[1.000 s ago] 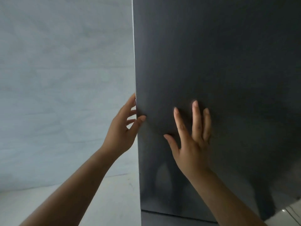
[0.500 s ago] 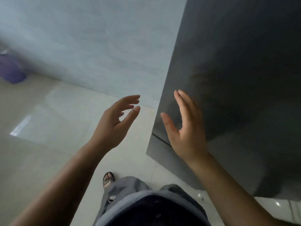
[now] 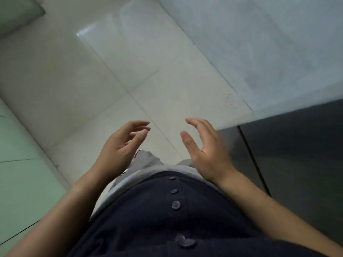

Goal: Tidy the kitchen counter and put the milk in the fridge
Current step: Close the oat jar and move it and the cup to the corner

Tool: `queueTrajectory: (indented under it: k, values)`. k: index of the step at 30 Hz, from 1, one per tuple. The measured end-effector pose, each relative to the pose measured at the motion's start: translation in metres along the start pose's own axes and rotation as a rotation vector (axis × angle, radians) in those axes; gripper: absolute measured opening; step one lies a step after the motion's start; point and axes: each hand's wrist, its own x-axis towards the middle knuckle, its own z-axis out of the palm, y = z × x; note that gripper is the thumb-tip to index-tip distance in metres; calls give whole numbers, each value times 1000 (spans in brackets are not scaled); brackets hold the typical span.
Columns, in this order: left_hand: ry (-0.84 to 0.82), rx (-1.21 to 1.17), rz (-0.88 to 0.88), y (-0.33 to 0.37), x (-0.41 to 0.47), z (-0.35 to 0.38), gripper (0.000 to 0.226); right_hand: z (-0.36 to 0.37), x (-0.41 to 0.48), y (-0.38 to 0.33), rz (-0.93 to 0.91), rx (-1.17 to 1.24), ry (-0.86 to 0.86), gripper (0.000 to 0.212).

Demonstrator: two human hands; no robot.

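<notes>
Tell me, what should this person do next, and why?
Probably turn back toward the counter. Both the left hand and right hand are open and hold nothing, the fridge door looks shut, and no milk is in view.

Left hand and right hand, both empty with loose fingers, above pale floor tiles beside dark fridge.

No readable text or labels.

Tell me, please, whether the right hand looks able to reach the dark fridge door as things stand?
Probably yes. The right hand hangs open and empty just beside the dark fridge door, with nothing visible between them; the left hand is also free.
</notes>
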Motion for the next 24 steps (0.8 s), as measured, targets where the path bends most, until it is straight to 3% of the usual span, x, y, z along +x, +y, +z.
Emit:
queueTrajectory:
  k: [8,14,24]
  values:
    - [337,-17,-30,-26,6,-152,34,97,120,-124,-259,-62,-267,58]
    - [638,-138,-126,-52,-11,-219,26,154,181,-193,-383,-118,-444,58]
    - [815,-310,-230,-76,69,-339,35,246,327,-285,-465,-171,-595,50]
